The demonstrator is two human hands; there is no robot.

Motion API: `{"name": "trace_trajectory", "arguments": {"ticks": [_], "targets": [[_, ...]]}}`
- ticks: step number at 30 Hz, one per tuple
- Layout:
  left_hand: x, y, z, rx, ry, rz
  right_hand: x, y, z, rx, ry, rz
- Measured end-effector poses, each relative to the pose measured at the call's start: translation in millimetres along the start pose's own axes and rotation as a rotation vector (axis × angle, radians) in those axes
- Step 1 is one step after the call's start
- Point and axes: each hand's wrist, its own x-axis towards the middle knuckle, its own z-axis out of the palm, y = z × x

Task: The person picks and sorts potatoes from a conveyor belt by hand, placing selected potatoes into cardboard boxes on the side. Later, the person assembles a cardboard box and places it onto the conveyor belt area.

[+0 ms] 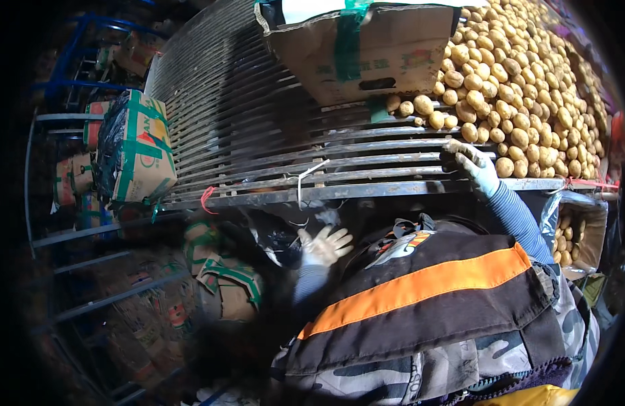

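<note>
My left hand [325, 246], in a pale work glove, has its fingers spread and holds nothing. It hovers in front of the metal edge rail [363, 190], over dark plastic sheeting [279, 238]. My right hand [472, 165], in a soiled glove, is over the slatted metal table [271, 147] by its near edge, fingers bent and parted. Nothing shows in its grasp. Just beyond and right of it lies a large heap of potatoes [525, 101]. An upright cardboard box [363, 56] with green tape stands on the slats beside the heap.
Another taped cardboard box [145, 152], lined with black plastic, sits at the table's left end. A lined carton of potatoes [566, 238] stands low on my right. Flattened cardboard [236, 289] and metal frame bars [119, 294] are below left. White and red ties hang from the rail.
</note>
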Motion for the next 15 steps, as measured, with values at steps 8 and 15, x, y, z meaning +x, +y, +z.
{"name": "trace_trajectory", "arguments": {"ticks": [8, 15], "targets": [[20, 64, -8, -0.596, 0.439, 1.028, 8, -29, 44, -0.183, -0.11, 0.116], [-148, 81, -93, -0.838, -0.371, 1.142, 17, -34, 56, -0.166, -0.177, 0.091]]}}
